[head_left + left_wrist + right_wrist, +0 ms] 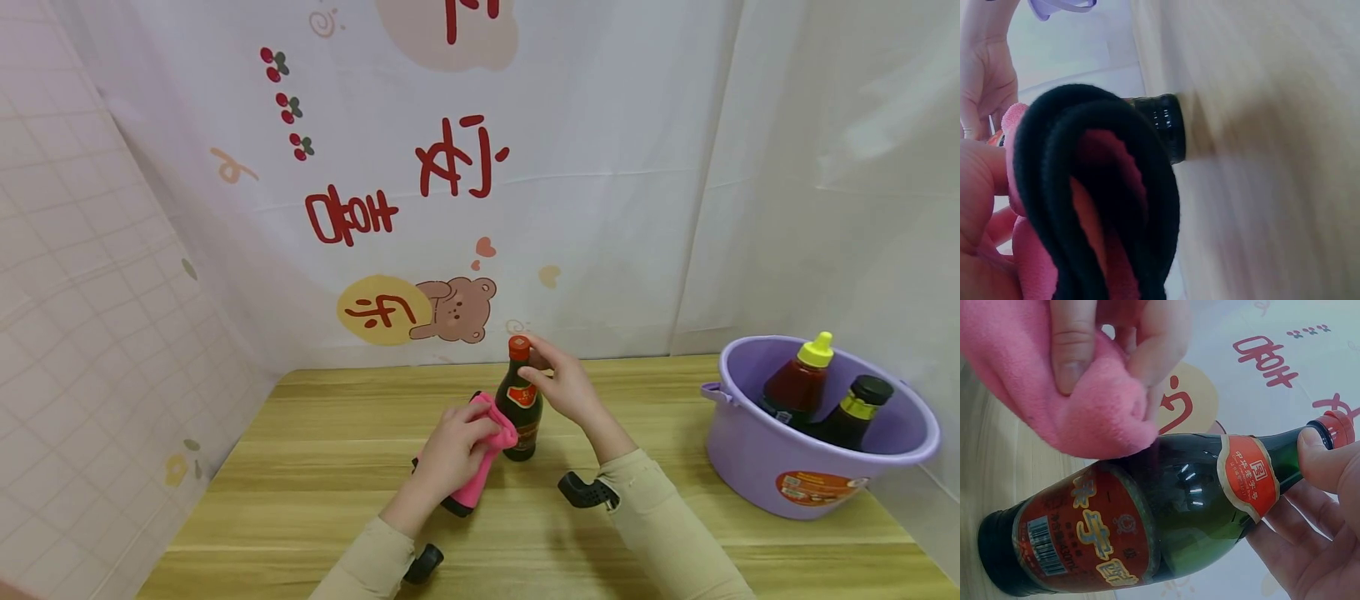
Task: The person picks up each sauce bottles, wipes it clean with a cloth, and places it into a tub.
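A dark green glass vinegar bottle (522,429) with a red cap and red labels stands on the wooden table. My right hand (567,387) grips its neck just below the cap, thumb on one side and fingers on the other in the right wrist view. From the left, my left hand (448,454) pinches a bunched pink cloth (477,482) with black edging. A folded lump of the cloth (1097,422) lies against the bottle's side, at the upper edge of the main label (1088,534). In the left wrist view the black edging (1041,156) hides much of the bottle.
At the right of the table stands a purple bucket (795,475) with a handle. Inside it are a yellow-capped squeeze bottle (797,387) and a dark bottle with a black cap (851,417). A printed white curtain (600,208) hangs behind the table.
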Available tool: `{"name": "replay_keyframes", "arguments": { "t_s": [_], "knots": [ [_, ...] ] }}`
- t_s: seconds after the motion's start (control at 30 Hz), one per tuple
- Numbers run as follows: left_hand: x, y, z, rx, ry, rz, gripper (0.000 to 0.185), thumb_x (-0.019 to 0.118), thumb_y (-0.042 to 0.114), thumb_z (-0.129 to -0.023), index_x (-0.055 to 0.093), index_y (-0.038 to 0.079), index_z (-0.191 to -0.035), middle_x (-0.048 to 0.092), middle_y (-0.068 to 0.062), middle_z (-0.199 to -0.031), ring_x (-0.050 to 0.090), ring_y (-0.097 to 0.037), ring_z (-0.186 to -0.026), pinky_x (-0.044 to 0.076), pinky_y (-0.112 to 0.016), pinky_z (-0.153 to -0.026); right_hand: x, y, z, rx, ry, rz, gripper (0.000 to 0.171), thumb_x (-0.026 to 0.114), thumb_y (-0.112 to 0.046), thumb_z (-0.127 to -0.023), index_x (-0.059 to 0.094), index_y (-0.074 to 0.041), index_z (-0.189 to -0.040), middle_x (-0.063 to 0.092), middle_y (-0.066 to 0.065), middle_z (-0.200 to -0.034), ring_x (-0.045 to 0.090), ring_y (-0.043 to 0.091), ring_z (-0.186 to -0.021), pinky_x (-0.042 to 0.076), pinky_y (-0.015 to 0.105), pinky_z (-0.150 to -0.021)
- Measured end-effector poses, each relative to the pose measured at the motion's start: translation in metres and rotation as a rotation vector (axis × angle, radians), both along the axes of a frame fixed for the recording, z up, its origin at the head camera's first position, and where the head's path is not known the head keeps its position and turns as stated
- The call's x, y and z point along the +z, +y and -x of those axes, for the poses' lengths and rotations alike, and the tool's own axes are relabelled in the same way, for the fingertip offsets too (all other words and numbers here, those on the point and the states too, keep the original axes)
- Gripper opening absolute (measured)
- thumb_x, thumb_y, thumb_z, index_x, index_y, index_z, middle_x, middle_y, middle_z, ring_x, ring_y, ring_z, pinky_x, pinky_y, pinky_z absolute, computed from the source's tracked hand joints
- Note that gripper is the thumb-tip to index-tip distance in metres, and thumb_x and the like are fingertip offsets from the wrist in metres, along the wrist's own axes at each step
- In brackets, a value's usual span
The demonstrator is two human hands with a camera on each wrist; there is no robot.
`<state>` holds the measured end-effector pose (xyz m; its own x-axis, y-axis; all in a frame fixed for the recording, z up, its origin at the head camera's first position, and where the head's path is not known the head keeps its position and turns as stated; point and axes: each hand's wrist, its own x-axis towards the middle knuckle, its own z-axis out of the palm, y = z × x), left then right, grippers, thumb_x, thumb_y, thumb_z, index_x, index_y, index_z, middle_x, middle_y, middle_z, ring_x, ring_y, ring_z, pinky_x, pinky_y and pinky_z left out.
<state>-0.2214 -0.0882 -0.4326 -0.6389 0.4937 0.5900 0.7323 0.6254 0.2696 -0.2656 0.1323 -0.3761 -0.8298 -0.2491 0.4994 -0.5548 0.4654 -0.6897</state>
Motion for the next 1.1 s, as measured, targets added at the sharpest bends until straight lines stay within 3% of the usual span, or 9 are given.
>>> {"name": "replay_keyframes", "arguments": {
  "t_s": [0.2, 0.43, 0.63, 0.97, 1.1],
  "knots": [
    [-0.008, 0.001, 0.001, -0.018, 0.006, 0.024, 0.018, 0.080, 0.007, -0.082, 0.075, 0.016, -0.096, 0.068, -0.008, -0.115, 0.061, -0.029, -0.114, 0.050, -0.045, -0.089, -0.001, 0.000, 0.001, 0.006, -0.010, 0.001, 0.054, 0.069, -0.010, -0.093, 0.051, -0.009, -0.145, 0.070, 0.015, -0.108, 0.066, 0.031, -0.096, 0.053, 0.050, -0.083],
    [-0.013, 0.002, 0.001, -0.015, -0.011, 0.035, 0.019, 0.080, 0.004, -0.081, 0.074, 0.017, -0.094, 0.068, -0.009, -0.114, 0.061, -0.030, -0.098, 0.050, -0.041, -0.080, -0.001, 0.000, 0.002, 0.010, -0.007, 0.003, 0.054, 0.068, -0.010, -0.094, 0.051, -0.010, -0.145, 0.070, 0.015, -0.109, 0.066, 0.030, -0.097, 0.054, 0.049, -0.083],
    [-0.020, 0.004, 0.003, -0.016, -0.027, 0.092, 0.022, 0.079, 0.002, -0.080, 0.074, 0.018, -0.094, 0.066, -0.004, -0.109, 0.056, -0.023, -0.087, 0.045, -0.035, -0.075, -0.001, 0.000, 0.001, 0.010, -0.003, 0.003, 0.053, 0.068, -0.010, -0.094, 0.051, -0.010, -0.144, 0.070, 0.014, -0.108, 0.066, 0.030, -0.096, 0.054, 0.049, -0.083],
    [-0.025, 0.007, 0.006, -0.039, -0.058, 0.188, 0.018, 0.078, 0.004, -0.081, 0.073, 0.017, -0.092, 0.067, 0.002, -0.099, 0.060, -0.016, -0.091, 0.042, -0.032, -0.076, -0.003, 0.000, 0.002, -0.004, 0.003, -0.007, 0.053, 0.069, -0.010, -0.094, 0.051, -0.008, -0.144, 0.070, 0.013, -0.106, 0.066, 0.029, -0.095, 0.054, 0.049, -0.081],
    [-0.026, 0.009, 0.008, -0.035, -0.066, 0.220, 0.021, 0.077, 0.000, -0.078, 0.073, 0.016, -0.091, 0.067, 0.003, -0.094, 0.059, -0.014, -0.085, 0.041, -0.030, -0.074, -0.003, 0.000, 0.002, 0.000, 0.012, 0.000, 0.053, 0.069, -0.009, -0.093, 0.052, -0.008, -0.144, 0.070, 0.014, -0.106, 0.066, 0.030, -0.095, 0.054, 0.048, -0.080]
  ]
}}
